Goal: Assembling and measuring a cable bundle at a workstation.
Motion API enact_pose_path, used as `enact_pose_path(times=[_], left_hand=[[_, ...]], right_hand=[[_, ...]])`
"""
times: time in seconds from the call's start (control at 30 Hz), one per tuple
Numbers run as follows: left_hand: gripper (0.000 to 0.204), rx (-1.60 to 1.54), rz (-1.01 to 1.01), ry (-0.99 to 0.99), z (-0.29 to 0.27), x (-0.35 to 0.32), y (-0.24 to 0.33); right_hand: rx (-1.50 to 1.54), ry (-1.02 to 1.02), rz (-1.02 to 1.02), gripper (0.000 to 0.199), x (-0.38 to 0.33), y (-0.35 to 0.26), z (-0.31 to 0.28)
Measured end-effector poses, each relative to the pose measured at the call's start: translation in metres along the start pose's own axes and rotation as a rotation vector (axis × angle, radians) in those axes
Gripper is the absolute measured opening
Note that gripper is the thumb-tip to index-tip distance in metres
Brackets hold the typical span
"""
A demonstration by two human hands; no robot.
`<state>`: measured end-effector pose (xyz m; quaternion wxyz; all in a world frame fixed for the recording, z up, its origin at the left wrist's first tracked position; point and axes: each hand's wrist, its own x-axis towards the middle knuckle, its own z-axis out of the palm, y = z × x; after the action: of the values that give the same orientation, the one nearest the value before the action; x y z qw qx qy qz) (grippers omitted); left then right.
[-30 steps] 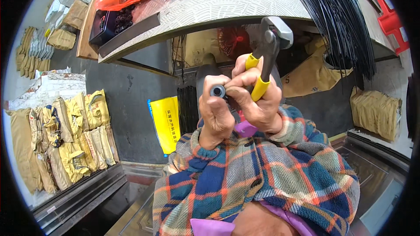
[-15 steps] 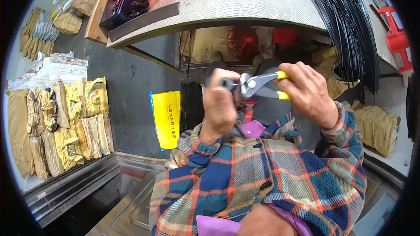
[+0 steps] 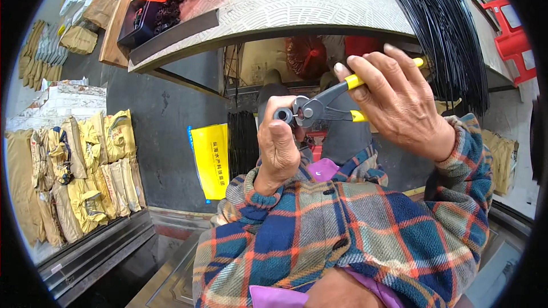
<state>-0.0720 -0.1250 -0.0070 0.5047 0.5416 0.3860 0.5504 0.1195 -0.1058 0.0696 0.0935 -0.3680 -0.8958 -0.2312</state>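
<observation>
Pinching a dark tubular fitting [image 3: 282,120] in left hand [image 3: 278,151], holding pincers [image 3: 326,106] in loosely spread-fingered right hand [image 3: 405,101] (short of tabletop's [image 3: 319,8] near edge).

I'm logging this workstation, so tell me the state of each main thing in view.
Pliers: handles spread, head at the tubular part
Tubular part: held, open end showing
Left hand: curled around the tubular part
Right hand: on the pliers, fingers mostly extended
Black bin: holding dark pieces
Black strips: drooping over the table
Yellow package: lying on the floor
</observation>
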Motion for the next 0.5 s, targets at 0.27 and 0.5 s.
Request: enact_pose_path(times=[0.27, 0.5], left_hand=[[0.067, 0.194, 0.063, 0.082, 0.004, -0.003, 0.0], [0.07, 0.074, -0.021, -0.081, -0.007, 0.001, -0.014]], right_hand=[[0.195, -0.238, -0.21, 0.02, 0.008, 0.014, -0.009], [0.527, -0.209, -0.069, 0.025, -0.01, 0.003, 0.017]])
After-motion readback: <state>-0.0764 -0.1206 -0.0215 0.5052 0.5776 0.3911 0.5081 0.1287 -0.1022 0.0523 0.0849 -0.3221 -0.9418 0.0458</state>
